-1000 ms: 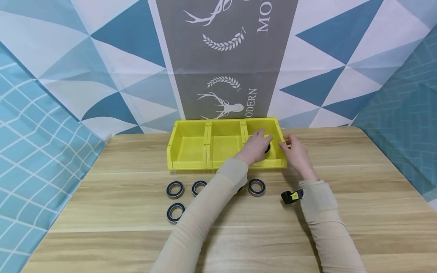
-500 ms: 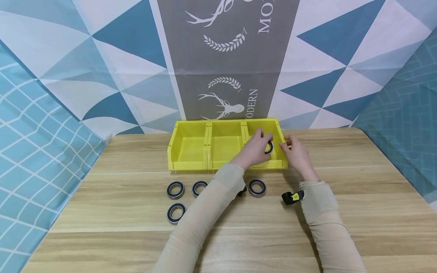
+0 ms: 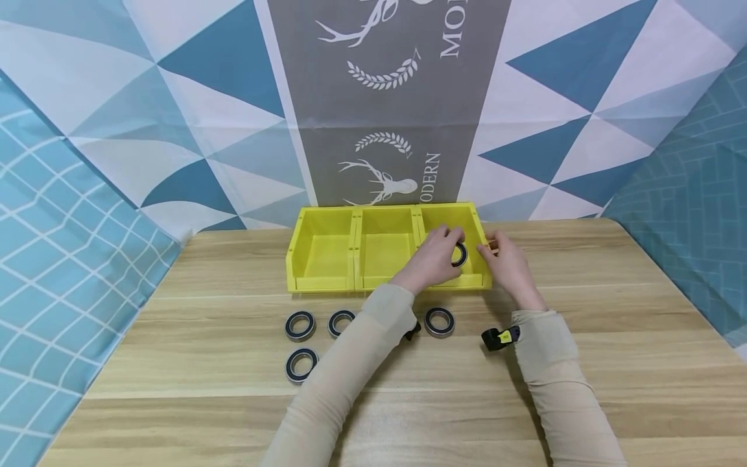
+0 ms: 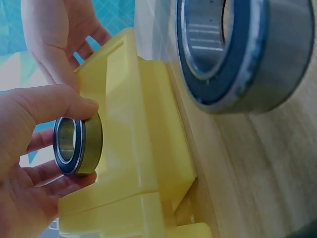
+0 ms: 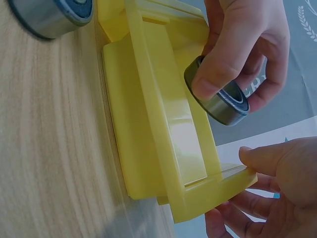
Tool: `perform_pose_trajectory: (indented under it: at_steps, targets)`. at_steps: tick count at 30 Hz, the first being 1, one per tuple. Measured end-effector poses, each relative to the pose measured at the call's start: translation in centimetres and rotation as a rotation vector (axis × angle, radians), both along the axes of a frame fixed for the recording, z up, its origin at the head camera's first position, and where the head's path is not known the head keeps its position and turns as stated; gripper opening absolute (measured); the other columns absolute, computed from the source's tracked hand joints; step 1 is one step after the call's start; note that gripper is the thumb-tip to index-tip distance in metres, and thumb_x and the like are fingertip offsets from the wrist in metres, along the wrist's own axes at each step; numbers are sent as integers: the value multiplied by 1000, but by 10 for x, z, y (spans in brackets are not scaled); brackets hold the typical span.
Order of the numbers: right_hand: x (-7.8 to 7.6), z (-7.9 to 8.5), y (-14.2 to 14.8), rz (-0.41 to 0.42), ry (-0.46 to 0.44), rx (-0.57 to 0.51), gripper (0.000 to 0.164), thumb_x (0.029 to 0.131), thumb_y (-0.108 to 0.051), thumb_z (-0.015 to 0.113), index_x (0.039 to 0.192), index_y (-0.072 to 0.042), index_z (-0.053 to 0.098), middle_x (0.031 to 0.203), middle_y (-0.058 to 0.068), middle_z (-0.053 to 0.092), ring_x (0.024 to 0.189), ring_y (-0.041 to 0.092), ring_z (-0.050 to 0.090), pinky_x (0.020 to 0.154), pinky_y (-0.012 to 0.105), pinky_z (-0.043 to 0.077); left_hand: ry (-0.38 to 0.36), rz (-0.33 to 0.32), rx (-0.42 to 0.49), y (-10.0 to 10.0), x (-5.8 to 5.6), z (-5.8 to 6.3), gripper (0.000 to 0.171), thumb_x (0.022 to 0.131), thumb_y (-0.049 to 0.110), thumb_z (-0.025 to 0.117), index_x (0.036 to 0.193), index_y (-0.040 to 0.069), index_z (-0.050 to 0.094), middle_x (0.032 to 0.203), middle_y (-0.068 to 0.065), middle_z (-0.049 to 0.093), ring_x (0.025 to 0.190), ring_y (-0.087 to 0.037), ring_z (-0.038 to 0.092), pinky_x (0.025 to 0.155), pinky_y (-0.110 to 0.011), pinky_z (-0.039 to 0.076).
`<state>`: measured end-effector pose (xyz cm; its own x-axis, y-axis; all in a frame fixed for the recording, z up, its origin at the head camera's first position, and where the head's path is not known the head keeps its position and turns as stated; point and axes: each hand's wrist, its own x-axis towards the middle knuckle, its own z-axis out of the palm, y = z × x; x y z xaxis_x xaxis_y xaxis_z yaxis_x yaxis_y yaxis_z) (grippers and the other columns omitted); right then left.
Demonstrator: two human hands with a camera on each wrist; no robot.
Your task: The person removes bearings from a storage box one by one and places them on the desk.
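Observation:
My left hand point(image 3: 430, 258) is over the right compartment of a yellow three-part storage bin point(image 3: 323, 283), holding a ball bearing point(image 3: 461, 254) with black seals and a steel outer ring. In the left wrist view the thumb lies on top of that bearing point(image 4: 92, 144) and fingers support it below, its ring standing on edge. At the bin's right side wall, my right hand point(image 3: 509, 264) grips the edge. The right wrist view shows its thumb point(image 5: 260, 157) on the inner side and the other fingers outside, under the wall.
Several more bearings lie flat in front of the bin, including a left one point(image 3: 300, 325), a nearer one point(image 3: 301, 364) and a right one point(image 3: 439, 322). My left forearm point(image 3: 344, 383) crosses over part of the row. A patterned backdrop point(image 3: 385, 97) stands behind the wooden table point(image 3: 192, 363).
The left hand has shifted slightly left and toward me, and the bearing in it shows more fully than a second ago. The right hand keeps its hold on the bin wall.

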<state>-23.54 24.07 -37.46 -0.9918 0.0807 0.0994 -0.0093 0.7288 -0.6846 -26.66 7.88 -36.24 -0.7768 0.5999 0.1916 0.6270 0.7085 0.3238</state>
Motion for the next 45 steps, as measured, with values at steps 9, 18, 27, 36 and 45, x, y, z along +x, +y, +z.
perform_pose_trajectory:
  at_steps: [9,18,27,36,45]
  targets:
    - [0,-1,1,-3,-1,8,38,97,-23,41,124,3,41,115,26,51,101,39,53,80,47,46,37,-34,-12,-4,4,0,49,74,19,71,116,15,46,105,-1,46,92,-15,43,76,-24,42]
    - [2,1,1,7,-10,-5,40,97,-26,40,125,3,40,116,26,50,102,39,52,83,48,45,-7,-42,36,-16,12,11,50,74,20,71,116,13,45,108,-1,48,94,-12,48,81,-24,44]
    - [3,1,2,7,-25,-18,41,97,-27,39,124,3,40,117,26,50,103,39,51,84,48,45,21,-82,15,-30,27,18,50,74,19,69,118,13,46,112,-1,49,97,-14,48,86,-25,43]
    - [2,1,1,6,-14,-10,42,97,-28,39,124,3,41,116,26,50,102,39,51,82,47,45,70,-147,-77,-42,39,19,47,76,20,69,118,13,50,110,-2,52,92,-14,49,82,-25,43]
    - [3,2,-1,9,-11,-10,42,97,-27,39,126,4,40,117,25,50,101,38,52,80,46,46,6,-191,-120,-62,55,16,47,76,20,69,119,13,52,112,-2,53,92,-13,51,79,-26,45]
